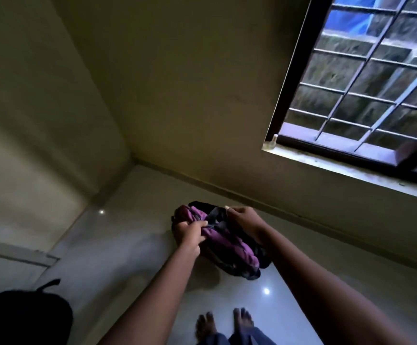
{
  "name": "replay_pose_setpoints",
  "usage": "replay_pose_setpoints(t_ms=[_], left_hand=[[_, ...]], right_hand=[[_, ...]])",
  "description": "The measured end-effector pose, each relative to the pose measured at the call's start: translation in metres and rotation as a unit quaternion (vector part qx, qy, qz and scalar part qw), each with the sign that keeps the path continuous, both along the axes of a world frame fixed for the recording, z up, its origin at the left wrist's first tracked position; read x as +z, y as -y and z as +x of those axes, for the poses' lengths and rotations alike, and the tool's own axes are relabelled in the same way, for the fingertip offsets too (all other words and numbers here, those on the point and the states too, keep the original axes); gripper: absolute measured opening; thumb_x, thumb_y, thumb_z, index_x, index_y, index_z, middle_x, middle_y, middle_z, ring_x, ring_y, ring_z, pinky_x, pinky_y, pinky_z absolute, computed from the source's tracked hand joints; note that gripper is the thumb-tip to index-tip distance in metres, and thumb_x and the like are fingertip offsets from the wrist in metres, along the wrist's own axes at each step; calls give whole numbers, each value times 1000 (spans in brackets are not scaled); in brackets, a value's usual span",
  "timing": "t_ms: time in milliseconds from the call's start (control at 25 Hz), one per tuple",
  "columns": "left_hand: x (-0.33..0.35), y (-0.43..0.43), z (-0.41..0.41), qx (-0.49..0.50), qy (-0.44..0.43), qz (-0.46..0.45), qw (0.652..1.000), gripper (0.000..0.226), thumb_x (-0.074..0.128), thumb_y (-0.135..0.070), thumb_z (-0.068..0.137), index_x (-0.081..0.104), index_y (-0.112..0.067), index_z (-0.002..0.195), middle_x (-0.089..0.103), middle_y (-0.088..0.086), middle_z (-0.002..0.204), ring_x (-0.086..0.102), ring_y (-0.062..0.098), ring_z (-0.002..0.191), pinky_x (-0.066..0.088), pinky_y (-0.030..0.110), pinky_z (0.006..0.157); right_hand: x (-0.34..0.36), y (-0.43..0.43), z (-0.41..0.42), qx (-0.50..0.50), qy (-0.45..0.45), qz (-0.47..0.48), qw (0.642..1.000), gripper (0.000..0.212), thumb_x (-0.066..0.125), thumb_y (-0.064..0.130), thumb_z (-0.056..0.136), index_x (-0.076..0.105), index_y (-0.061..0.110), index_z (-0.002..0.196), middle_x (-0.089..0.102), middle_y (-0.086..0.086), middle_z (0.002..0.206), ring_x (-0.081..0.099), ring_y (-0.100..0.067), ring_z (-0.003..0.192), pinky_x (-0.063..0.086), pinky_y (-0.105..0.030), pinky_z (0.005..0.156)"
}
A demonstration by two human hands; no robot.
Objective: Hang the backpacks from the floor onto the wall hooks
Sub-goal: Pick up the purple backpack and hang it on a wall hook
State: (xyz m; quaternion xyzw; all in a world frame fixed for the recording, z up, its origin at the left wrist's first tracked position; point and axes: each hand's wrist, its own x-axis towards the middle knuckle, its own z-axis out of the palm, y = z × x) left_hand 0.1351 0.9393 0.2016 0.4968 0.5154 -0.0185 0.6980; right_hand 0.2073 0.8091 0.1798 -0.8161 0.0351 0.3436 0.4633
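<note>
Backpack [223,241], purple with black trim and black straps, is sitting on the glossy pale floor [284,310] at centre frame, just beyond your bare feet [223,324] and near the base of the far wall [190,95]. It is looking crumpled and slumped, fabric bunching in folds, purple panels running from far left to near right, black parts showing at the top edge and along the near-right bottom. You are reaching down with both arms. Your left hand [190,232] is closing its fingers on a fold of purple fabric at the bag's left side. Your right hand [246,219] is pinching a black piece at the bag's top, fingers together on it; whether that is a strap or a handle is too blurred to tell. Second backpack [20,317], all black with a loop on top, is sitting at the near left corner, well apart from the purple one. Barred window [366,80] is filling the upper right of the far wall, its sill running along below it. Floor is reflecting two small light spots.
</note>
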Motion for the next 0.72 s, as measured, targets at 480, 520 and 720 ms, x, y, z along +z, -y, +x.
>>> replay_pose_setpoints(t_ms=[480, 520, 720], left_hand=[[22, -9, 45, 76, 74, -93, 990, 35, 48, 6, 89, 49, 11, 123, 63, 22, 95, 58, 29, 83, 47, 41, 85], [23, -11, 44, 51, 80, -88, 992, 33, 48, 3, 90, 50, 11, 123, 61, 16, 84, 59, 27, 78, 49, 38, 83], [30, -24, 28, -185, -9, 288, 939, 36, 67, -7, 79, 60, -10, 114, 67, 9, 99, 65, 23, 85, 57, 34, 80]], right_hand=[[30, -32, 16, -4, 133, 76, 988, 11, 63, 30, 86, 68, 23, 79, 68, -1, 80, 56, -8, 72, 40, -24, 68], [32, -35, 22, -6, 136, 78, 988, 13, 62, 29, 88, 70, 20, 82, 67, -1, 80, 54, -6, 70, 40, -24, 66], [36, -50, 24, 113, 132, 66, 982, 22, 55, 28, 92, 70, 13, 95, 64, -1, 85, 53, -10, 77, 37, -24, 64]])
